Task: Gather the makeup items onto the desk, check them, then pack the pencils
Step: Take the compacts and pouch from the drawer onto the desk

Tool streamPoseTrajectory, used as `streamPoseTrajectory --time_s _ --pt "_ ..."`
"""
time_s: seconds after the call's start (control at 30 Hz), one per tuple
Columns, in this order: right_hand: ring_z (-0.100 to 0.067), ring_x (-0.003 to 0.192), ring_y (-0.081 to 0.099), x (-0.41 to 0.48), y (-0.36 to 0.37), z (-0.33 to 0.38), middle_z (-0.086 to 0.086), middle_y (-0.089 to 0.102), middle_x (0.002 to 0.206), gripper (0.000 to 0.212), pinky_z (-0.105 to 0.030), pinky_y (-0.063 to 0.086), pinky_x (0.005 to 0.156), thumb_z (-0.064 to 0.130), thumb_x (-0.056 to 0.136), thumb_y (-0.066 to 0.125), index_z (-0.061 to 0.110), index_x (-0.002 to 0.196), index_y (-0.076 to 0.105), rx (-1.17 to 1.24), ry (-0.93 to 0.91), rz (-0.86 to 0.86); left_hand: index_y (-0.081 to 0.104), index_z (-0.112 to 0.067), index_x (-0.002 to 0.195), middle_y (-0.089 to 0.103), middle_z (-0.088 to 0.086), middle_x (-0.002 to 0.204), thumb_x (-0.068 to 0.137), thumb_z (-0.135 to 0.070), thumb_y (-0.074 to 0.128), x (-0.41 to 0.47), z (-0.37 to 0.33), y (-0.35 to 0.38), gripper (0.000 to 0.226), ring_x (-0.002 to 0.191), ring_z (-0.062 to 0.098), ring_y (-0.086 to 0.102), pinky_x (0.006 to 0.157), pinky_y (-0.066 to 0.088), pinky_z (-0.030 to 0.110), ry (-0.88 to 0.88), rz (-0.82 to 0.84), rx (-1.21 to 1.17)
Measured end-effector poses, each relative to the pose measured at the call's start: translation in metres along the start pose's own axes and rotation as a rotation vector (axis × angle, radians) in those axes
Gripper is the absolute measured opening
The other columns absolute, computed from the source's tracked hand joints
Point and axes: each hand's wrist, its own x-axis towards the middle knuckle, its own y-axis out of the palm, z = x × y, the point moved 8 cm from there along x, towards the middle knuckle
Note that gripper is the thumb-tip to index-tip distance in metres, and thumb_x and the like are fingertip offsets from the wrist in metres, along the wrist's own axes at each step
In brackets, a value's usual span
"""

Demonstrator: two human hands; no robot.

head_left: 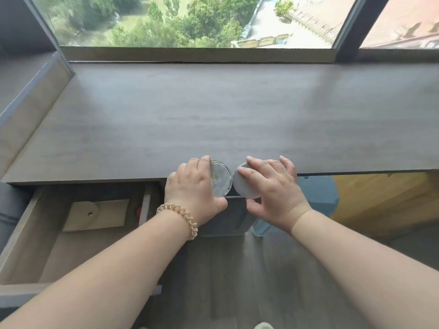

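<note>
2 hands hold 2 round things at the surface edge.
The left hand [194,186] grips a clear round lid [221,180]; the right hand [273,186] grips a flat round grey makeup case [247,186] beside it, on the grey wooden surface [213,115].

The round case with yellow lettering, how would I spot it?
Find the grey wooden desk under the window. At its near edge two round silver compact cases lie side by side. It is the one under the left hand, with lettering.
</note>
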Motion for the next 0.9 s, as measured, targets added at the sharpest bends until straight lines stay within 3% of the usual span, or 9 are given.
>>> streamPoseTrajectory --time_s 0.23,0.4,0.67,0.9 --pt "-0.03 0.108 0.057 -0.02 -0.044 -0.126 -0.006 0.059 0.127 0.067 -0.045 0.017 0.105 0.027 0.054 0.073 0.021 0.119 0.057 -0.02 0.108 0.012 0.037 -0.025 0.13 0.053 -0.002 0.119 0.059 -0.056 0.061 0.04 -0.122 0.018 0.081 0.108 0.024 0.047 0.091 0.037 0.036 0.044 -0.005 0.021" --pt "-0.03 0.111 0.056 -0.015 -0.046 -0.195 -0.009 0.058 0.127 0.068 -0.041 0.017 0.106 0.026 0.055 0.071 0.018 0.121 0.058 -0.001 0.199 -0.013 0.034 -0.023 0.134 0.05 -0.001 0.122 0.061 -0.055 0.062 0.082 -0.164 0.036 0.084 0.114 0.022 0.047 0.096 0.034 0.037 0.039 0.032 -0.03" --pt "-0.03 0.111 0.056 0.018 -0.028 -0.298 -0.006 0.058 0.127 0.063 -0.05 0.025 0.106 0.029 0.055 0.065 0.02 0.117 0.06 -0.017 0.314 0.037 0.025 -0.022 0.143 0.046 -0.001 0.129 0.065 -0.053 0.059 0.181 -0.231 0.067 0.091 0.119 0.021 0.043 0.1 0.027 0.038 0.099 0.079 -0.07" --pt "-0.031 0.109 0.057 0.041 -0.007 -0.359 -0.008 0.059 0.125 0.064 -0.054 0.025 0.106 0.025 0.055 0.073 0.019 0.118 0.06 0.004 0.321 0.099 0.021 -0.022 0.145 0.044 0.0 0.13 0.069 -0.052 0.06 0.229 -0.263 0.103 0.09 0.119 0.021 0.042 0.099 0.026 0.038 0.058 0.178 -0.031"
